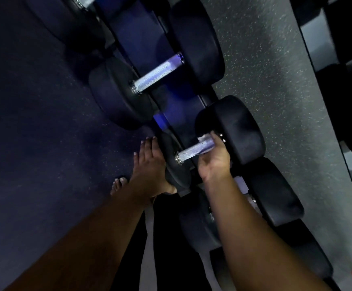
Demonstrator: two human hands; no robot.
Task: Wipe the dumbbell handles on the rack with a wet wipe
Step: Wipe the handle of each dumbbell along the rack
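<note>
right hand (pixel 213 162) grips the knurled silver metal handle (pixel 194 151) of the near black rubber-headed dumbbell (pixel 237 131) on the dark blue rack (pixel 177 114), with a white wet wipe (pixel 204 139) pinched between fingers and handle at its far end. left hand (pixel 149 164) lies flat, fingers straight, steadying the near head (pixel 176 171). judgement: draw the wipe the full length toward the near collar, twisting to reach the underside. a second dumbbell handle (pixel 157 73) farther along appears unattended.
</note>
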